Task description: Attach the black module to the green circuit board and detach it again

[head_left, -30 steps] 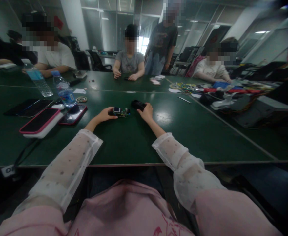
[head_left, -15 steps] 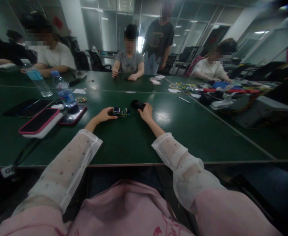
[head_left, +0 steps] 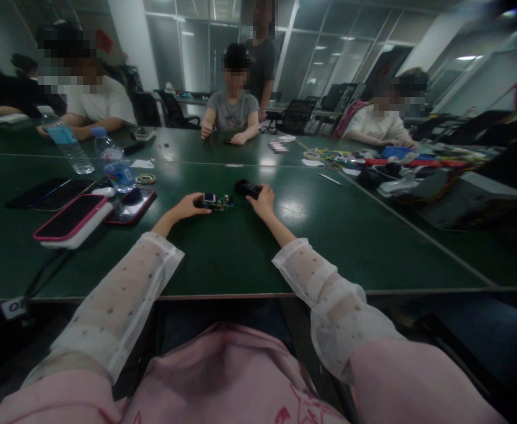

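My left hand (head_left: 191,206) grips the left end of a small green circuit board (head_left: 221,203) that carries a little square screen. To its right, my right hand (head_left: 264,200) is closed on a black case (head_left: 247,189), its fingers round the right end. Board and case are apart, with a narrow gap between them. Both are over the dark green table (head_left: 227,253). What lies under my left fingers is hidden.
At the left are a pink-edged phone (head_left: 73,218) on a white object, another phone (head_left: 132,206) and two bottles (head_left: 112,162). Cables and a grey metal box (head_left: 470,200) lie at the right. People sit across the table; one person (head_left: 262,70) stands behind.
The standing person has moved left. The black case has turned slightly in my right hand. My left hand and the board look unmoved.
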`<state>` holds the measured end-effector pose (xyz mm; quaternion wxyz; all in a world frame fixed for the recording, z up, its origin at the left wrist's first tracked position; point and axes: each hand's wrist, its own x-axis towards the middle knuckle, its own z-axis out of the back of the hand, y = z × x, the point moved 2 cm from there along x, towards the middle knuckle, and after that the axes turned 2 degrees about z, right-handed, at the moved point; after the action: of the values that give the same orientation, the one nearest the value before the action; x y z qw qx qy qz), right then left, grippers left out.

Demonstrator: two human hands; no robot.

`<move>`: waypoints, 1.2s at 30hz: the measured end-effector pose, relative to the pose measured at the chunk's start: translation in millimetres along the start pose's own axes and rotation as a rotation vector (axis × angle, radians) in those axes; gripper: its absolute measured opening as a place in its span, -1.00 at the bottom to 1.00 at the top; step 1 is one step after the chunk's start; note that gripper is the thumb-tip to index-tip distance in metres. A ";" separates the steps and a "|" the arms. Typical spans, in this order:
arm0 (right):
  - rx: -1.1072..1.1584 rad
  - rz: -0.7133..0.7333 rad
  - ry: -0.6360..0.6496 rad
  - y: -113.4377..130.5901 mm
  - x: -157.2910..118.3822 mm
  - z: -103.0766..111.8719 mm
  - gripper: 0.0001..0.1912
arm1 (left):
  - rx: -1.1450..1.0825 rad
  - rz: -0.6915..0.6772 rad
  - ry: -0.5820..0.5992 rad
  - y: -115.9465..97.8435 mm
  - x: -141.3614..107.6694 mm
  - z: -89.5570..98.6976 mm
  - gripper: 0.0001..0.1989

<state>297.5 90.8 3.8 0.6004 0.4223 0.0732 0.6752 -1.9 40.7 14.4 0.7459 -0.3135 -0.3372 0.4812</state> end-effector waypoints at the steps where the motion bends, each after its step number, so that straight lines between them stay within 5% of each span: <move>1: 0.005 -0.005 -0.006 -0.6 0.4 -0.1 -0.37 | -0.003 0.000 0.001 -0.9 -0.5 0.0 -0.36; 17: 0.083 -0.060 -0.046 -10.7 7.8 -3.4 -0.45 | 0.008 -0.011 0.008 2.4 0.7 -0.1 -0.35; 25: 0.450 -0.265 -0.140 -17.8 20.6 -5.8 -0.44 | 0.008 -0.014 0.012 2.6 0.2 0.0 -0.35; 36: 0.633 0.027 0.099 35.6 6.5 0.8 -0.21 | -0.014 -0.012 0.007 0.6 0.4 -1.0 -0.37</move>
<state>271.9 86.6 29.0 0.4259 0.5559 0.3031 0.6463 -1.3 41.2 13.5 0.7477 -0.3182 -0.3399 0.4734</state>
